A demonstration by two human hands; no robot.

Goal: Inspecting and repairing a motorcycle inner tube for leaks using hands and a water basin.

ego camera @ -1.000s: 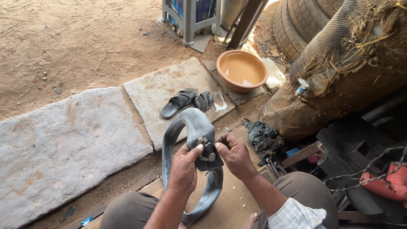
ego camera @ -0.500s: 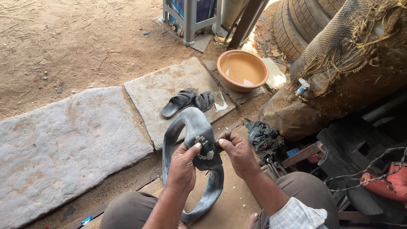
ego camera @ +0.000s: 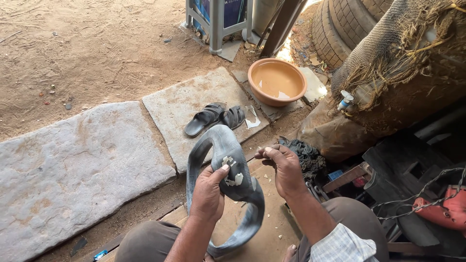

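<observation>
My left hand (ego camera: 209, 192) grips a grey rubber inner tube (ego camera: 221, 145) that loops down over a wooden board (ego camera: 272, 233) between my knees. White scraps (ego camera: 232, 171) cling to a spot on the tube just beside my left thumb. My right hand (ego camera: 283, 167) is lifted a little to the right of the tube, its fingertips pinched together on a small pale scrap that is too small to make out clearly.
A pair of dark sandals (ego camera: 213, 118) lies on flat stone slabs (ego camera: 87, 160) ahead. An orange basin of murky water (ego camera: 277, 81) stands beyond. Stacked tyres (ego camera: 340, 29) and a sack-covered heap (ego camera: 403, 58) fill the right. Dark rags and tools (ego camera: 310, 155) sit right of the board.
My right hand has pulled away from the tube to the right, pinching a scrap. White scraps now show on the tube where both hands were pressed together.
</observation>
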